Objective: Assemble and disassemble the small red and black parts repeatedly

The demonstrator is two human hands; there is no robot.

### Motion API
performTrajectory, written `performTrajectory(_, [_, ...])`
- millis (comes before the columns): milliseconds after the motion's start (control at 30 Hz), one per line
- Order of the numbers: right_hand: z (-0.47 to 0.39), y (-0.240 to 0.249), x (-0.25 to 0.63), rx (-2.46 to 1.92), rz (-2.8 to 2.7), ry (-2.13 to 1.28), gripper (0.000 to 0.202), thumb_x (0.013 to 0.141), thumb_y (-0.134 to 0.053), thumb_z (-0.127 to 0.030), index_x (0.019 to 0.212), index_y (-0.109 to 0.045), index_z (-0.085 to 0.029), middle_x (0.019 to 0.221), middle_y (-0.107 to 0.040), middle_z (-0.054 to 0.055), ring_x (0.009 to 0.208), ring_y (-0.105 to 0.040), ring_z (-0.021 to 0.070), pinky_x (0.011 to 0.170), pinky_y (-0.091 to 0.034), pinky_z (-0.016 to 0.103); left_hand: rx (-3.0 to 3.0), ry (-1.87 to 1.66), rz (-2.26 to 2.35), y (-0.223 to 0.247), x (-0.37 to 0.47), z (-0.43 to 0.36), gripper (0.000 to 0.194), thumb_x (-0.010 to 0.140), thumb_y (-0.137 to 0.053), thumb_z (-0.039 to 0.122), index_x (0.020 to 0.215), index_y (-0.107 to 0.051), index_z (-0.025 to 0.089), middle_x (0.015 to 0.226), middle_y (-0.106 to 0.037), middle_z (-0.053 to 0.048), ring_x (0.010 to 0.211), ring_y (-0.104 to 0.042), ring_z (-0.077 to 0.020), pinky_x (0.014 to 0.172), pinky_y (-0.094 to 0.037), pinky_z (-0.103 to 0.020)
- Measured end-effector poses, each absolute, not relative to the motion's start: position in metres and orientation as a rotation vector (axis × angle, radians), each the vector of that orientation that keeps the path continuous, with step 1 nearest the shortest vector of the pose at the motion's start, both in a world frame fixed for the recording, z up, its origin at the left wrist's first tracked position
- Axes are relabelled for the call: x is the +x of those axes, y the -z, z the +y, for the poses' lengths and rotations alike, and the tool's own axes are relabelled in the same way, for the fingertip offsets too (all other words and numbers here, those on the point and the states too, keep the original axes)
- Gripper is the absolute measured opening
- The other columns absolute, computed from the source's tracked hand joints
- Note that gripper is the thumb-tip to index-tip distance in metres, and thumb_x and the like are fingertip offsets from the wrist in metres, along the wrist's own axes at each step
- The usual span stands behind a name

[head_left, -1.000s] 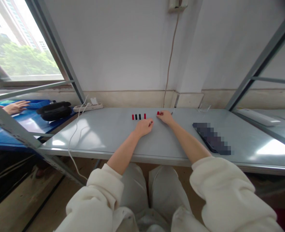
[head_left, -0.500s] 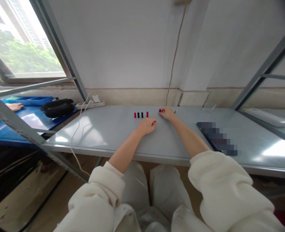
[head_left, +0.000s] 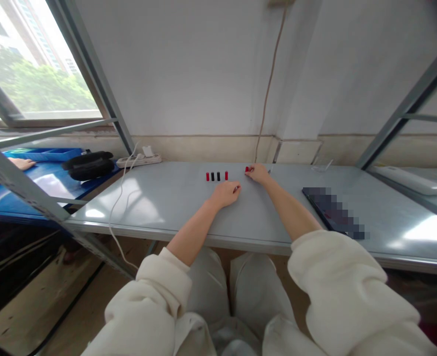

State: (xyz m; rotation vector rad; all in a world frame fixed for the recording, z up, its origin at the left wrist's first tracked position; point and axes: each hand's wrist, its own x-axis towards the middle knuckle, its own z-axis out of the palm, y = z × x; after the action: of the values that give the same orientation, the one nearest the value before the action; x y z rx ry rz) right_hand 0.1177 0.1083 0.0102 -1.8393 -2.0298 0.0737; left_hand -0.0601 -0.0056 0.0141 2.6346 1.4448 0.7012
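Note:
Four small cylinders stand upright in a row on the grey table (head_left: 181,198): a red one (head_left: 207,176) at the left, two black ones (head_left: 213,176) (head_left: 218,176) beside it, and another red one (head_left: 226,175) at the right. My left hand (head_left: 226,194) rests just in front of the row, its fingers curled around a small dark thing that I cannot make out. Farther right and back, my right hand (head_left: 258,174) has its fingertips closed on a red cylinder (head_left: 247,169) near the table's back edge.
A dark, partly pixelated flat device (head_left: 320,205) lies at the right. At the back left is a power strip (head_left: 144,159) with a white cable hanging forward. Another person's hand (head_left: 22,163) rests on the blue table, near a black case (head_left: 88,166).
My right hand has shifted very slightly to the right, and its fingers now cover more of the red cylinder. My left hand has hardly moved.

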Motion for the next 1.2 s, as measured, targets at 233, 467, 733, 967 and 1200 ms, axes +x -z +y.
performTrajectory(233, [0.102,-0.020,0.116,-1.957,-2.016,-0.235,0.014,0.076,-0.058,-0.025,0.080,-0.064,-0.014,0.074,-0.066,0.008,0.076,-0.061,0.0157,0.072,-0.044,0.025,2.639,-0.654,1.469,-0.018,-0.060,-0.009,0.026,0.084,-0.038,0.028,0.092,-0.061,0.019,0.078,-0.065,-0.005,0.075,-0.058,-0.0167,0.068,-0.042,-0.026])
performTrajectory(467, [0.098,-0.024,0.117,-1.957,-2.024,-0.260,0.010,0.074,-0.058,-0.019,0.077,-0.066,-0.013,0.067,-0.066,0.007,0.070,-0.062,0.0152,0.068,-0.045,0.023,2.594,-0.648,1.503,-0.017,-0.060,-0.010,0.031,0.085,-0.038,0.028,0.108,-0.055,0.019,0.081,-0.065,-0.006,0.081,-0.059,-0.0191,0.074,-0.043,-0.029])
performTrajectory(733, [0.100,-0.022,0.117,-1.933,-1.993,-0.251,0.006,0.069,-0.062,-0.020,0.067,-0.065,-0.015,0.061,-0.064,0.007,0.068,-0.062,0.0177,0.063,-0.045,0.025,2.386,-0.739,1.785,-0.014,-0.063,-0.005,0.060,0.083,-0.039,0.025,0.138,-0.018,0.016,0.091,-0.064,-0.011,0.084,-0.061,-0.0232,0.077,-0.043,-0.033])
performTrajectory(967, [0.097,-0.020,0.120,-1.969,-1.931,-0.254,0.027,0.065,-0.068,-0.025,0.088,-0.061,-0.013,0.083,-0.065,0.012,0.084,-0.061,0.0215,0.067,-0.044,0.027,2.316,-0.724,1.859,-0.011,-0.064,0.001,0.058,0.083,-0.037,0.024,0.138,-0.020,0.014,0.096,-0.062,-0.016,0.089,-0.060,-0.0261,0.080,-0.043,-0.037])
performTrajectory(1200, [0.061,-0.033,0.118,-1.876,-1.820,-0.156,0.037,0.070,-0.061,-0.024,0.102,-0.048,-0.011,0.093,-0.062,0.015,0.088,-0.058,0.0225,0.070,-0.041,0.028,2.330,-0.763,1.840,-0.009,-0.067,0.004,0.053,0.083,-0.039,0.022,0.134,-0.027,0.018,0.109,-0.058,-0.015,0.096,-0.058,-0.0247,0.082,-0.042,-0.035])
